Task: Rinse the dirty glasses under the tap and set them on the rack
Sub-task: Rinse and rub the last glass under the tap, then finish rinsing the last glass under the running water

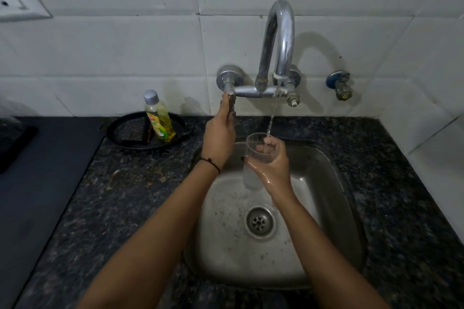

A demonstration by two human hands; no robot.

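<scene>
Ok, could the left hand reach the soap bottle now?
Probably yes: the soap bottle stands just left of the left hand, nothing between them, though it must first let go of the tap handle.

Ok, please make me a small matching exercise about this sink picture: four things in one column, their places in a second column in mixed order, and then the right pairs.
Things:
1. glass
2. bottle
3. left hand
4. drain

Places:
a. gripping the tap handle
b. in the pan on the counter
c. at the bottom of the sink
d. held by the right hand, under the water

Pairs: 1-d, 2-b, 3-a, 4-c.
</scene>
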